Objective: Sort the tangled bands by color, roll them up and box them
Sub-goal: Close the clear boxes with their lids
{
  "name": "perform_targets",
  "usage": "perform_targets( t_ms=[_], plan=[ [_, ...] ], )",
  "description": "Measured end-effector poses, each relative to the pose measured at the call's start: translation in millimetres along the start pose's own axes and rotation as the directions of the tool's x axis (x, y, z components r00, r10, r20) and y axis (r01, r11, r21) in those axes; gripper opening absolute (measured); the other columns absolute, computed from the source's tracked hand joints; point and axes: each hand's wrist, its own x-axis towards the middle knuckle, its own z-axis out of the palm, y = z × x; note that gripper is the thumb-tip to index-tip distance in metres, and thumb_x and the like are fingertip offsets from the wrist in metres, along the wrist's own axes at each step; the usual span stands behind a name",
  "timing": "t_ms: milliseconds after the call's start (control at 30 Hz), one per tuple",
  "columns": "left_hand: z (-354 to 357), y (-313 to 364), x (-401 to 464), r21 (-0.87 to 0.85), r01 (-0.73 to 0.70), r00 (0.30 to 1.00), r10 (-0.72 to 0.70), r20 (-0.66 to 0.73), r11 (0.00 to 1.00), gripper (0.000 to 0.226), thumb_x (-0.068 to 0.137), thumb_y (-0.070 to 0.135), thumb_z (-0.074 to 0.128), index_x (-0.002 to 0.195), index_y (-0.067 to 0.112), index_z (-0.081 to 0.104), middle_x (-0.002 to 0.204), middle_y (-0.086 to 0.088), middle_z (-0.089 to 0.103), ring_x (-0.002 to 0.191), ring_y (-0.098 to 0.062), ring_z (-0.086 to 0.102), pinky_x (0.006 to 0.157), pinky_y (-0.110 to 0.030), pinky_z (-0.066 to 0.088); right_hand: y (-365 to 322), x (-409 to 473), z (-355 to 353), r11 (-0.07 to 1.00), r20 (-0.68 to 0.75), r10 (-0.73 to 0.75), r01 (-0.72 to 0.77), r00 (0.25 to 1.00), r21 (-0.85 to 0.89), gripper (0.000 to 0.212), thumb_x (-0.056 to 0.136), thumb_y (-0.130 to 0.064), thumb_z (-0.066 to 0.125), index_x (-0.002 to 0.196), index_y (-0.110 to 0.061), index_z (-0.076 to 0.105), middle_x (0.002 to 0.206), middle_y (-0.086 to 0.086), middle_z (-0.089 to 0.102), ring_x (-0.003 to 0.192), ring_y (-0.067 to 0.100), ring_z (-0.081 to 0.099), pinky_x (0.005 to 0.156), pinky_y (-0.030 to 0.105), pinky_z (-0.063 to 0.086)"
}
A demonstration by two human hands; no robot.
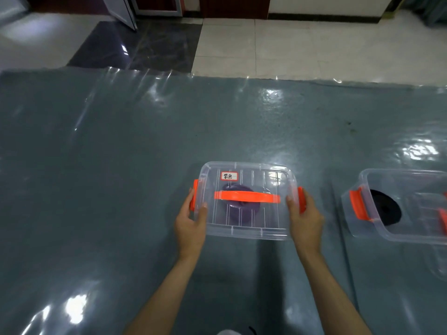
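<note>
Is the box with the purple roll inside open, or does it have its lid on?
Lid on. The orange handle and a white label lie on the clear box, above the purple roll. Whether its orange side clips are snapped cannot be told.

Light is moderate and cool, falling from above. The clear plastic sheet [145, 146] over the grey-green table throws white glare patches at the far middle, the right edge and the near left corner. The dark glossy floor tile [135, 47] mirrors a bright window shape. Soft shadows lie under the forearms and just beneath the lidded clear box [246, 228]. Focus is fair at the centre; the corners are softer, and wide-angle bending curves the table's far edge. The box at right [396, 204] is cropped
</note>
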Motion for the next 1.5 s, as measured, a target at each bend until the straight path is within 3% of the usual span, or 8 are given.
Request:
perform_targets(
  t_ms=[267,367,500,667,800,1067,1200,1500],
  plan=[
    [1.5,20.6,-5.3,0.216,-0.175,0.985,0.173,0.027,0.961,0.039,0.102,0.013,0.061,0.141,0.021,0.065,0.150,0.006,0.056,0.131,-0.006,0.060,0.107,-0.015,0.047,-10.4,-4.0,-2.4,0.959,-0.102,-0.220,0.196,0.970,-0.206,0.037,0.100,-0.019,0.066,0.136,-0.023,0.068,0.082,0.011,0.075,0.064,0.020,0.060,0.064,0.024,0.035],
    [-7.1,25.3,-3.2,0.298,-0.219,0.975,0.201,0.090,0.929,0.041,0.100,0.008,0.060,0.140,0.015,0.065,0.150,0.001,0.057,0.131,-0.015,0.062,0.104,-0.013,0.045,-8.5,-4.3,-12.8,0.938,0.009,-0.270,0.266,0.963,-0.221,0.039,0.100,-0.017,0.064,0.138,-0.025,0.065,0.074,0.008,0.069,0.064,0.026,0.063,0.062,0.026,0.035],
    [-21.4,30.8,-7.3,0.409,-0.244,0.966,0.185,0.180,0.879,0.044,0.097,0.006,0.059,0.139,0.017,0.064,0.142,-0.002,0.065,0.126,-0.027,0.063,0.105,-0.036,0.048,2.7,-2.8,-36.5,0.912,0.207,-0.271,0.320,0.940,-0.257,0.037,0.101,-0.021,0.061,0.138,-0.027,0.064,0.103,0.008,0.077,0.092,0.033,0.073,0.076,0.039,0.057],
    [-23.1,25.1,-59.8,0.656,-0.556,0.825,0.434,0.362,0.511,0.037,0.083,0.000,0.069,0.118,0.012,0.073,0.130,-0.006,0.070,0.127,-0.029,0.063,0.116,-0.052,0.042,27.9,-34.9,-82.3,0.865,0.154,-0.288,0.326,0.945,-0.382,0.018,0.097,-0.023,0.066,0.110,-0.021,0.077,0.109,0.002,0.078,0.097,0.030,0.073,0.082,0.038,0.056],
    [2.4,23.5,-115.7,0.572,-0.770,0.626,0.514,0.587,0.283,0.037,0.069,0.006,0.078,0.105,0.014,0.074,0.115,-0.006,0.074,0.115,-0.030,0.069,0.108,-0.050,0.049,63.5,-68.1,-108.6,0.838,0.190,-0.240,0.302,0.952,-0.455,0.010,0.091,-0.019,0.071,0.100,-0.020,0.076,0.101,0.000,0.077,0.088,0.030,0.074,0.073,0.039,0.056],
    [63.5,33.2,-175.9,0.505,-0.818,0.575,0.401,0.713,0.275,0.025,0.073,0.014,0.053,0.092,0.018,0.069,0.090,-0.002,0.066,0.087,-0.027,0.064,0.085,-0.038,0.055,125.9,-89.5,-175.0,0.758,0.305,-0.052,0.236,0.951,-0.608,0.018,0.092,-0.027,0.067,0.109,-0.026,0.074,0.114,-0.002,0.074,0.101,0.028,0.072,0.079,0.038,0.055],
    [105.9,40.8,-195.7,0.484,-0.842,0.539,0.337,0.772,0.238,0.022,0.066,0.011,0.070,0.086,0.018,0.066,0.087,-0.005,0.063,0.084,-0.029,0.064,0.081,-0.038,0.057,147.4,-80.5,-209.7,0.754,0.279,-0.016,0.195,0.960,-0.628,0.015,0.093,-0.026,0.066,0.106,-0.023,0.075,0.112,0.002,0.075,0.100,0.033,0.071,0.077,0.040,0.055],
    [243.6,76.8,-231.3,0.508,-0.829,0.558,0.284,0.780,0.234,0.054,0.063,0.010,0.073,0.117,0.014,0.069,0.123,-0.016,0.064,0.108,-0.038,0.064,0.091,-0.047,0.056,208.0,1.2,-293.6,0.802,0.299,0.078,0.118,0.951,-0.585,0.023,0.096,-0.024,0.060,0.116,-0.021,0.073,0.118,0.005,0.073,0.108,0.032,0.069,0.085,0.039,0.052]
  ],
)
